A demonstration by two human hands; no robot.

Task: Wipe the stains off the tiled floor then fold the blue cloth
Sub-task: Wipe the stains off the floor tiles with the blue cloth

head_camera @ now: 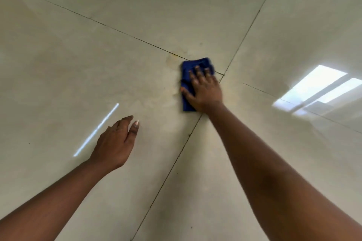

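A folded blue cloth (188, 76) lies on the cream tiled floor (137, 15) near where dark grout lines cross. My right hand (204, 90) presses flat on top of it, fingers spread, covering most of the cloth. A yellowish stain (173, 60) marks the tile just left of the cloth, along the grout line, with fainter smears (162, 94) below it. My left hand (117, 143) hovers low over the tile to the lower left, fingers loosely apart, holding nothing.
Grout lines (172, 166) run diagonally across the floor. A bright window reflection (317, 88) shines on the tiles at right, and a thin streak of reflected light (96, 129) lies beside my left hand. A few small dark specks dot the tiles.
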